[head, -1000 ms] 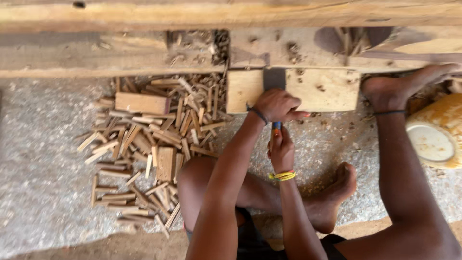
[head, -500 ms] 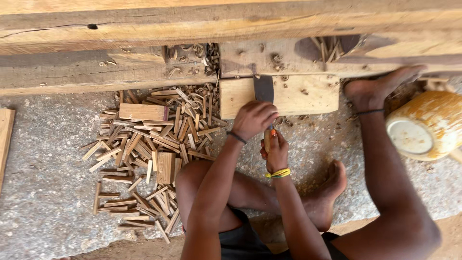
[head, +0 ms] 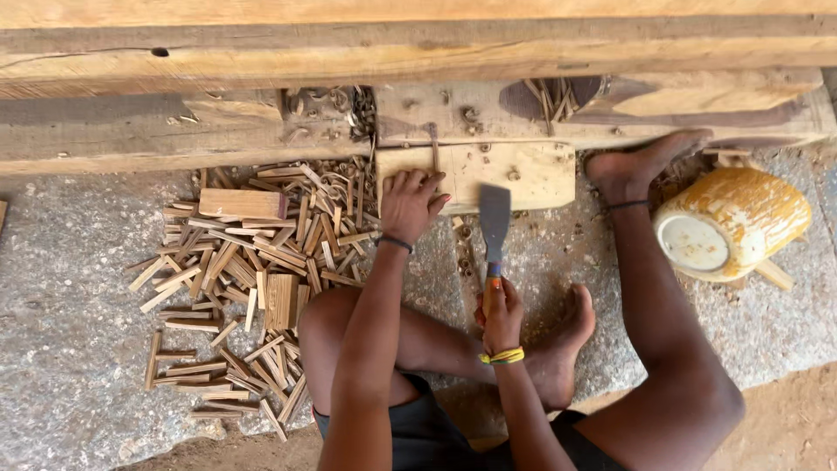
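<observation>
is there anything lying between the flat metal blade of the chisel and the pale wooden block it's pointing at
Nothing visible. The grey flat chisel blade, held by its handle in the right hand, already overlaps the lower edge of the pale rectangular wooden block. The left hand presses the block's left end, beside the blade. Wood curls lie on the stone below.

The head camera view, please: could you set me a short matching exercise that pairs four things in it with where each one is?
Things:
1. left hand
2. chisel
3. yellow pot
4. pile of wood strips

Places:
A. lying on its side at the far right
B. on the stone to the left of the person's knee
C. resting on the pale board
D. held in the right hand, blade pointing toward the board

Pairs: 1-C, 2-D, 3-A, 4-B
</observation>
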